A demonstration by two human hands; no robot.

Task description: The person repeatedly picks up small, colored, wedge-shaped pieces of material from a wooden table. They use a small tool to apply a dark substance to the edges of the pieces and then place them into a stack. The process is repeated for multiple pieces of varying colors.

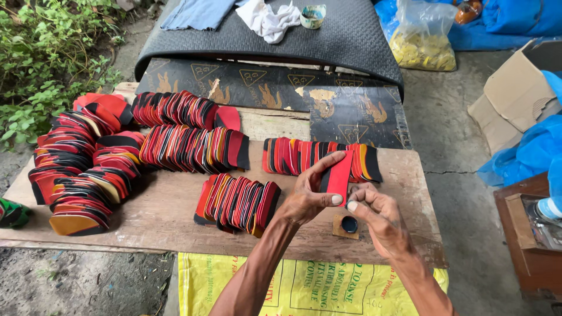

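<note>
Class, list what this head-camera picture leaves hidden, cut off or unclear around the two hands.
- Red piece: lower end hidden by left hand, head view.
- Right hand: fingertip grip unclear, too small.
- Small round pot: contents too dark.
- Yellow sack: cut off by bottom edge.

I have one view only, from a camera on the person's head, tilted steeply down and forward over a wooden board (175,210). It sits close: both forearms enter from the bottom edge, the left hand (307,196) and right hand (377,216) near centre. The far edge reaches a black mat (328,35), plants (47,64) at left, and a cardboard box (518,93) at right.
</note>
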